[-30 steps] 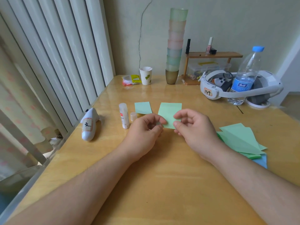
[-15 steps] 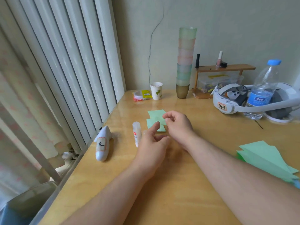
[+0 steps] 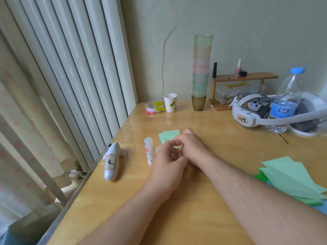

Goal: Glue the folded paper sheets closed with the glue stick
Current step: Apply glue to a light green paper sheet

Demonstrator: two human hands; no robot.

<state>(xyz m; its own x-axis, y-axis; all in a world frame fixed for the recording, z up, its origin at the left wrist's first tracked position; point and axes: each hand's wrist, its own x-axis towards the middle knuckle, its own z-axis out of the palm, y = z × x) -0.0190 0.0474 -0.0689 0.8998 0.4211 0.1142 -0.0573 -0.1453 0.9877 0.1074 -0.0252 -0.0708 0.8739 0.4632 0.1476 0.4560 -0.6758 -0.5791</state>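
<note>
Two folded green sheets (image 3: 167,136) lie overlapping on the wooden table (image 3: 194,218), just beyond my hands. My right hand (image 3: 192,147) rests curled over their near edge, its fingertips hidden, so I cannot tell whether it grips a sheet. My left hand (image 3: 168,163) hovers just left of it with loosely curled, parted fingers and nothing in them. The uncapped glue stick (image 3: 149,151) stands upright left of my left hand. Its small cap (image 3: 158,148) sits beside it.
A pile of green sheets (image 3: 292,179) lies at the right edge over a blue sheet (image 3: 323,211). A white controller (image 3: 112,161) lies near the left edge. At the back stand a paper cup (image 3: 170,102), stacked cups (image 3: 201,71), a headset (image 3: 247,114) and a water bottle (image 3: 284,99).
My right hand carried the folded sheet to the left and laid it on the other sheet. My left hand let go and stays beside the glue stick. The view swung left.
</note>
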